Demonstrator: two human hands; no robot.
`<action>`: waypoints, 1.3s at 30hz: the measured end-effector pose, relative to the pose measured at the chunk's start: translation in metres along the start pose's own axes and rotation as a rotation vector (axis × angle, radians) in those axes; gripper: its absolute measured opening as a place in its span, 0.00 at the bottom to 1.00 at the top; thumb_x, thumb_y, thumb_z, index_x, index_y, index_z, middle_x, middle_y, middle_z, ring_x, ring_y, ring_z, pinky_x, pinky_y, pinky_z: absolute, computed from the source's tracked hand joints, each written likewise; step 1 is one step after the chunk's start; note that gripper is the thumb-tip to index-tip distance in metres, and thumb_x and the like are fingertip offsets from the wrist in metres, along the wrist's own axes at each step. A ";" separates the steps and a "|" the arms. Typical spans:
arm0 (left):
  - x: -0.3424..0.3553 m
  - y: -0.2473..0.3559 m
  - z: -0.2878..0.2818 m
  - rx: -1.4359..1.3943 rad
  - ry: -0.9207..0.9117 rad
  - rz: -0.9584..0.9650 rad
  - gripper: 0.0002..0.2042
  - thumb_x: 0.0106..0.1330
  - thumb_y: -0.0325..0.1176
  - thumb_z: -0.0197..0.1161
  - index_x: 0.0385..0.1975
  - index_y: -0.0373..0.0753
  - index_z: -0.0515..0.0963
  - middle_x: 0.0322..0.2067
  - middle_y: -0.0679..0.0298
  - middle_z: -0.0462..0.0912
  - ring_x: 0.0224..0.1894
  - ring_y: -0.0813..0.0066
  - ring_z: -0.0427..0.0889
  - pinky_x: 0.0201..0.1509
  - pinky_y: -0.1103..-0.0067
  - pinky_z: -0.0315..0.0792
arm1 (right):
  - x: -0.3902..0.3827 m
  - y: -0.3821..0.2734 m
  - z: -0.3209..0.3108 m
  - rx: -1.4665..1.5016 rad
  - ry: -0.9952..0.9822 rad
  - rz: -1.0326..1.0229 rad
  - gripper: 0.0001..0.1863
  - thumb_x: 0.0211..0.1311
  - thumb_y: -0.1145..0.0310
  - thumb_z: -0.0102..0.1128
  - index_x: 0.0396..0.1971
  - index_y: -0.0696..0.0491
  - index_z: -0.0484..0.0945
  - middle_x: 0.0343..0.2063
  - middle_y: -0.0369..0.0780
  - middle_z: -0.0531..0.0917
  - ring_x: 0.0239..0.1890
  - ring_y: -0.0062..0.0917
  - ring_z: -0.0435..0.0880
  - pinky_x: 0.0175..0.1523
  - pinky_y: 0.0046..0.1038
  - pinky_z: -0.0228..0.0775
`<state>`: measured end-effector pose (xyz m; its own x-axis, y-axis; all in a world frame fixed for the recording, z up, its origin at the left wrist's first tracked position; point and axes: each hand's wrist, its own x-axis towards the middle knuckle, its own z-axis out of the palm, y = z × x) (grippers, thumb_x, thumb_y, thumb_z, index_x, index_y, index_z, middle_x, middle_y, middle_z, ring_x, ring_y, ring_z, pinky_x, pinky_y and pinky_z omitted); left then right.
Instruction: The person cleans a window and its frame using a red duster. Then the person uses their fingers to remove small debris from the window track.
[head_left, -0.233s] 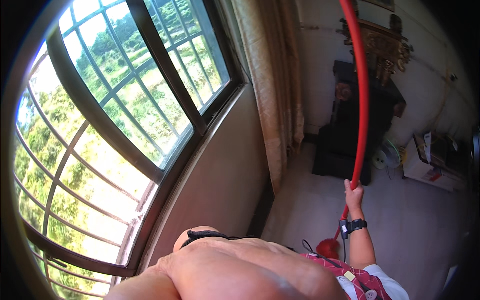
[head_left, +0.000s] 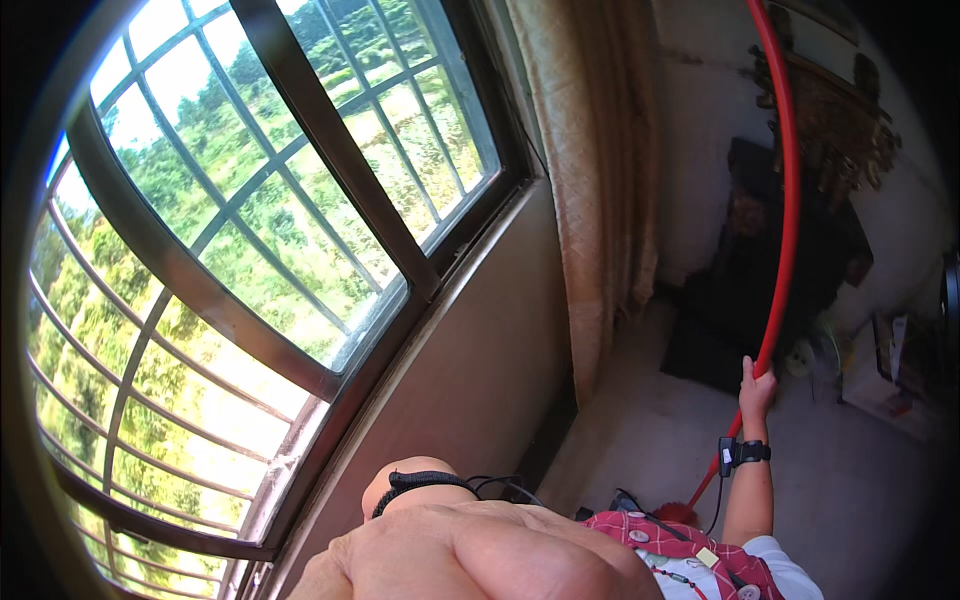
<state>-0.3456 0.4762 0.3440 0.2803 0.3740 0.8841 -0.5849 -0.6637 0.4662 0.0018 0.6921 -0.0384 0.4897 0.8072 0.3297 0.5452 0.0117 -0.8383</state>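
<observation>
My right hand [head_left: 758, 390], with a black device strapped at the wrist, is closed around a long red pole [head_left: 787, 230]. The pole runs up out of the top edge; low down at its other end is a fuzzy red head [head_left: 676, 511], partly hidden behind red checked cloth [head_left: 680, 548]. Bare skin [head_left: 480, 560], very close to the camera, fills the bottom middle, with a black band [head_left: 418, 480] at its upper left. It seems to be part of my left arm or hand; I cannot make out its fingers or anything held.
A barred window [head_left: 340, 195] with dark frames fills the left, above a low wall [head_left: 470, 340]. A beige curtain [head_left: 585, 180] hangs beside it. Across the floor [head_left: 630, 420] stand dark furniture [head_left: 720, 290] with carved ornaments [head_left: 830, 120] above, and a cluttered white unit [head_left: 890, 385] at right.
The view has shifted, so the window, curtain and furniture sit further right. The pole and my right hand also appear further right, and less of the red head shows.
</observation>
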 end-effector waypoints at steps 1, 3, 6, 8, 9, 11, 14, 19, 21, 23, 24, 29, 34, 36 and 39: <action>0.007 -0.013 -0.008 0.016 0.005 0.004 0.14 0.69 0.46 0.55 0.43 0.43 0.77 0.35 0.60 0.73 0.34 0.67 0.77 0.42 0.69 0.76 | 0.018 0.009 0.010 -0.032 0.009 -0.011 0.16 0.63 0.59 0.61 0.37 0.58 0.77 0.27 0.48 0.82 0.30 0.41 0.81 0.38 0.34 0.71; 0.022 -0.033 -0.016 0.095 0.023 0.011 0.14 0.69 0.46 0.56 0.43 0.43 0.76 0.35 0.60 0.73 0.34 0.67 0.77 0.41 0.69 0.76 | 0.055 0.020 0.043 0.004 -0.010 -0.011 0.22 0.63 0.54 0.61 0.42 0.61 0.78 0.29 0.49 0.83 0.33 0.40 0.83 0.40 0.34 0.72; 0.046 -0.071 -0.037 0.139 0.044 0.017 0.14 0.68 0.46 0.56 0.42 0.43 0.76 0.35 0.60 0.73 0.34 0.66 0.77 0.41 0.70 0.75 | 0.119 0.060 0.081 -0.034 -0.022 0.085 0.25 0.64 0.51 0.59 0.44 0.62 0.77 0.31 0.49 0.83 0.35 0.40 0.83 0.42 0.34 0.73; 0.063 -0.093 -0.036 0.194 0.039 0.006 0.14 0.68 0.46 0.57 0.41 0.43 0.76 0.35 0.59 0.73 0.34 0.66 0.77 0.40 0.70 0.75 | 0.159 0.069 0.114 0.033 -0.049 0.051 0.26 0.64 0.50 0.58 0.45 0.60 0.78 0.31 0.46 0.83 0.33 0.34 0.83 0.40 0.31 0.73; 0.072 -0.104 -0.037 0.222 0.056 -0.001 0.14 0.68 0.46 0.57 0.41 0.42 0.75 0.34 0.59 0.73 0.34 0.66 0.77 0.40 0.70 0.75 | 0.180 0.062 0.125 0.055 -0.090 0.059 0.25 0.64 0.49 0.58 0.45 0.59 0.78 0.30 0.45 0.83 0.32 0.31 0.83 0.39 0.30 0.73; 0.092 -0.125 -0.046 0.252 0.062 0.003 0.14 0.68 0.46 0.57 0.41 0.42 0.75 0.34 0.59 0.73 0.34 0.66 0.76 0.40 0.70 0.75 | 0.212 0.050 0.147 0.158 -0.078 0.072 0.24 0.64 0.49 0.58 0.45 0.56 0.79 0.23 0.39 0.80 0.22 0.22 0.77 0.30 0.24 0.68; 0.107 -0.154 -0.052 0.288 0.057 0.011 0.13 0.68 0.46 0.58 0.40 0.42 0.75 0.34 0.59 0.73 0.34 0.66 0.76 0.39 0.71 0.75 | 0.263 0.046 0.189 0.189 -0.133 0.080 0.23 0.64 0.48 0.58 0.44 0.55 0.79 0.20 0.36 0.79 0.18 0.17 0.74 0.25 0.20 0.64; 0.125 -0.191 -0.057 0.339 0.069 -0.006 0.13 0.67 0.45 0.59 0.39 0.41 0.74 0.34 0.59 0.74 0.34 0.66 0.76 0.39 0.71 0.75 | 0.313 0.099 0.270 -0.050 -0.199 0.065 0.25 0.65 0.47 0.55 0.42 0.56 0.79 0.28 0.44 0.83 0.31 0.31 0.83 0.39 0.31 0.72; 0.122 -0.203 -0.074 0.341 0.066 -0.008 0.14 0.67 0.45 0.59 0.39 0.41 0.73 0.34 0.58 0.74 0.34 0.66 0.76 0.38 0.71 0.75 | 0.319 0.111 0.283 -0.324 -0.250 0.132 0.25 0.66 0.48 0.54 0.49 0.55 0.77 0.43 0.48 0.83 0.47 0.40 0.82 0.50 0.36 0.72; 0.134 -0.206 -0.070 0.361 0.030 0.001 0.14 0.67 0.45 0.59 0.38 0.41 0.73 0.34 0.58 0.74 0.34 0.66 0.76 0.38 0.72 0.75 | 0.342 0.147 0.296 -0.295 -0.295 0.117 0.25 0.66 0.49 0.53 0.53 0.54 0.75 0.47 0.49 0.81 0.51 0.39 0.80 0.54 0.37 0.71; 0.130 -0.205 -0.075 0.380 0.038 0.005 0.14 0.67 0.45 0.60 0.38 0.40 0.73 0.34 0.58 0.74 0.34 0.66 0.76 0.38 0.72 0.75 | 0.338 0.147 0.309 -0.326 -0.324 0.073 0.25 0.67 0.50 0.52 0.53 0.53 0.75 0.47 0.49 0.81 0.52 0.39 0.79 0.54 0.37 0.71; 0.120 -0.196 -0.093 0.493 0.026 0.037 0.14 0.66 0.45 0.61 0.37 0.40 0.72 0.33 0.58 0.74 0.34 0.66 0.76 0.37 0.72 0.74 | 0.336 0.139 0.314 -0.365 -0.543 0.036 0.21 0.69 0.55 0.48 0.51 0.53 0.76 0.48 0.49 0.80 0.53 0.38 0.78 0.56 0.37 0.70; 0.086 -0.145 -0.120 0.739 0.070 0.119 0.14 0.66 0.44 0.62 0.36 0.39 0.71 0.33 0.57 0.74 0.33 0.66 0.76 0.36 0.73 0.74 | 0.281 0.026 0.291 -0.436 -0.538 -0.294 0.16 0.69 0.63 0.48 0.48 0.55 0.78 0.46 0.48 0.81 0.50 0.39 0.80 0.53 0.36 0.72; 0.056 -0.117 -0.132 0.947 0.210 0.142 0.15 0.66 0.44 0.62 0.35 0.39 0.71 0.33 0.57 0.74 0.33 0.66 0.76 0.36 0.73 0.74 | 0.237 -0.027 0.295 -0.190 -0.513 -0.445 0.13 0.67 0.67 0.50 0.45 0.56 0.78 0.42 0.47 0.83 0.46 0.37 0.82 0.48 0.34 0.74; -0.012 -0.088 -0.151 1.241 0.677 0.071 0.19 0.62 0.48 0.66 0.36 0.37 0.71 0.33 0.59 0.73 0.32 0.68 0.75 0.35 0.75 0.73 | 0.163 -0.096 0.301 0.342 -0.714 -0.319 0.10 0.68 0.71 0.53 0.45 0.56 0.78 0.33 0.39 0.83 0.36 0.25 0.83 0.42 0.25 0.75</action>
<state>-0.4131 0.6280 0.2876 -0.3426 0.3150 0.8851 0.5561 -0.6913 0.4613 -0.1755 1.0008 -0.0351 -0.2612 0.9121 0.3161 0.2925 0.3869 -0.8745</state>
